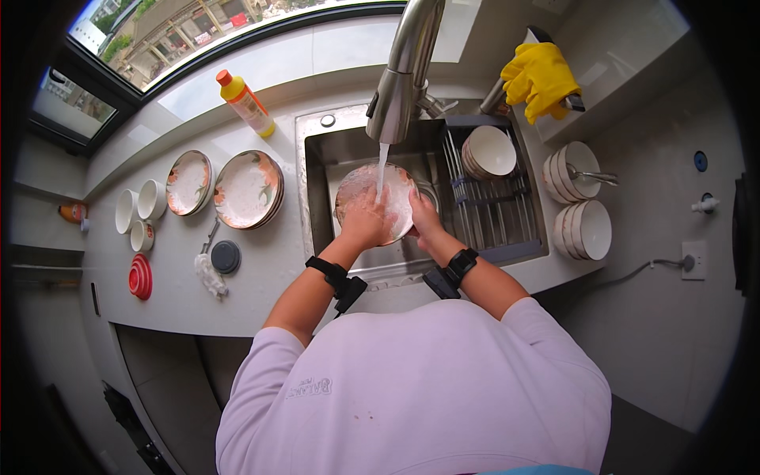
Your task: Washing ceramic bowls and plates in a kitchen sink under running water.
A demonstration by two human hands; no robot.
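Note:
A round plate (401, 199) with an orange patterned rim is held over the stainless steel sink (320, 154). My right hand (426, 218) grips its right edge, thumb on the upper side. My left hand (367, 218) lies on the plate's face with the fingers spread, blurred by splashing water. From the pull-down faucet (392, 107) a stream of water (383, 169) falls onto the plate by my left fingers. Right of my hands, a roll-up drying rack (490, 222) spans the sink and carries a stack of white bowls (494, 151).
Left on the counter are stacked plates (246, 190), smaller plates (189, 181), white cups (151, 199), a red collapsible item (140, 277), a dark round lid (225, 256) and a detergent bottle (246, 105). Bowl stacks (585, 228) stand right. Yellow gloves (541, 77) hang above.

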